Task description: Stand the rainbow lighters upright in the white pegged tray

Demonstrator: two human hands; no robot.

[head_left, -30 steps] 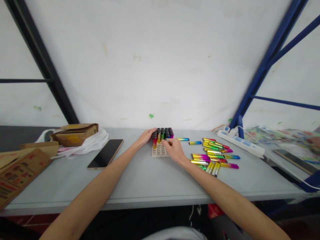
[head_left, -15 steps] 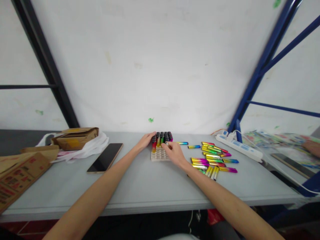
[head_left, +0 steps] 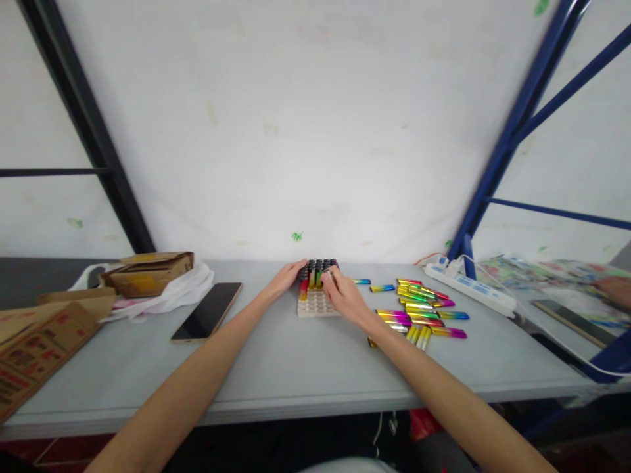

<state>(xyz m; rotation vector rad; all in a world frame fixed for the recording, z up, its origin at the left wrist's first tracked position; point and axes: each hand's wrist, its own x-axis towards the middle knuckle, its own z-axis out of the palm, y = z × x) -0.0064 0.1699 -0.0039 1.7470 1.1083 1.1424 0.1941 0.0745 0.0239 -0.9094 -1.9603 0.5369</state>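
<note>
A pale tray with rows of holes (head_left: pixel 317 306) lies on the table, its front holes bare. Black-topped coloured tubes (head_left: pixel 311 268) stand upright in its back rows, with red and yellow ones at the front left. My left hand (head_left: pixel 290 276) rests against the tray's back left corner, fingers against the outer tubes. Over the tray's right side is my right hand (head_left: pixel 341 292), its fingers closed at the tubes; what they grip is too small to make out. Loose shiny tubes (head_left: pixel 419 305) in several colours lie to the right.
A phone (head_left: pixel 207 312), cardboard boxes (head_left: pixel 155 272) and a white plastic bag (head_left: pixel 190 289) are on the left. At the right are a power strip (head_left: pixel 470 290), a blue frame (head_left: pixel 493 171) and another person's hand (head_left: pixel 616 289).
My right hand has moved slightly up, towards the back rows, and now covers the tubes at the tray's right side. My left hand has stayed at the tray's corner.
</note>
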